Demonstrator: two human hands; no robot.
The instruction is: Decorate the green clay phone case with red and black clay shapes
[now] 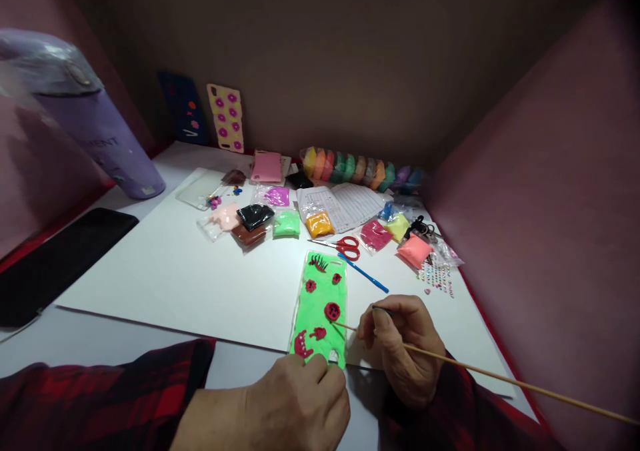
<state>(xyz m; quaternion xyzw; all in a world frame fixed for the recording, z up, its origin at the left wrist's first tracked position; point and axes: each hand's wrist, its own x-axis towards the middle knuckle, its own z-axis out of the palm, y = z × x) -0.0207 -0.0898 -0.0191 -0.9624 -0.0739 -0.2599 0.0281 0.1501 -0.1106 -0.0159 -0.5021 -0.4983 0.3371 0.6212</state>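
Note:
A phone case (320,311) covered in bright green clay lies near the board's front edge. Dark red clay shapes sit on it, among them a round one with dark spots (332,311). My left hand (295,397) is closed at the case's near end, its fingertips hidden beneath the knuckles. Between the thumb and fingers of my right hand (403,344) is a long thin wooden stick (500,374). The stick's tip is at the lower edge of the spotted round shape. Something small and dark shows by my right thumb, too small to name.
Red-handled scissors (349,247) and a blue pen (367,275) lie beyond the case. Several clay packets (287,224) are spread over the white board (200,291). A purple bottle (117,141) and a black phone (60,257) are at left; decorated cases (227,117) lean on the wall.

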